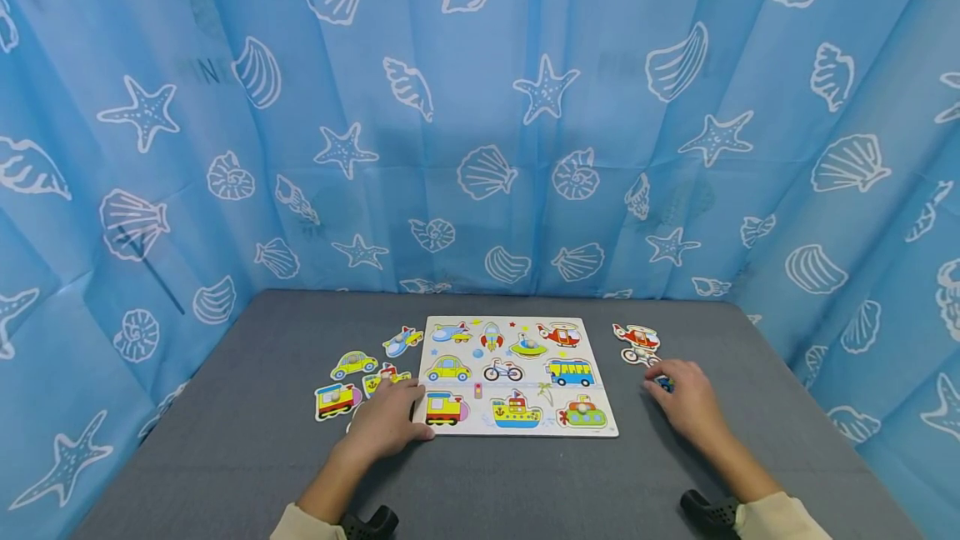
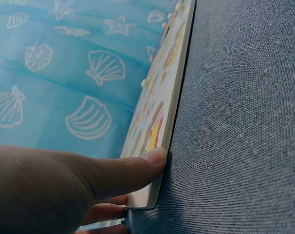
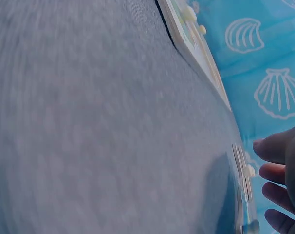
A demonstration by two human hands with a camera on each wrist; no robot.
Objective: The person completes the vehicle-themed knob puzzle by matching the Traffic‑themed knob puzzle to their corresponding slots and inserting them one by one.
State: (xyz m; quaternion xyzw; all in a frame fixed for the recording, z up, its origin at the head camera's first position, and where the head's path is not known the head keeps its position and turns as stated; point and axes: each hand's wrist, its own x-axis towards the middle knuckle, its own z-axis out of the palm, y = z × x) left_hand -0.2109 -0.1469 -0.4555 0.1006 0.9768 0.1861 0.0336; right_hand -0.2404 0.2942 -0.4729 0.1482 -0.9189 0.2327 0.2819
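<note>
A white puzzle board [image 1: 480, 427] with vehicle pictures lies on the grey table. My left hand [image 1: 386, 419] rests at its near left corner. In the left wrist view the straight thumb [image 2: 130, 174] lies against the front edge, and the other fingers touch the left edge. On the right, my right hand [image 1: 688, 401] hovers over a small blue piece [image 1: 664, 383], which it partly hides. The right wrist view shows its fingers [image 3: 279, 197] spread loosely, apart from the knobbed pieces [image 3: 245, 170]. Just beyond that hand lie a bicycle piece [image 1: 640, 356] and a red helicopter piece [image 1: 637, 336].
Left of the board are a train piece [image 1: 336, 401], a yellow car piece [image 1: 353, 365], a plane piece [image 1: 402, 342] and a boat piece [image 1: 390, 375] partly hidden by my left hand. A blue shell-patterned curtain [image 1: 480, 107] hangs behind the table [image 1: 525, 482].
</note>
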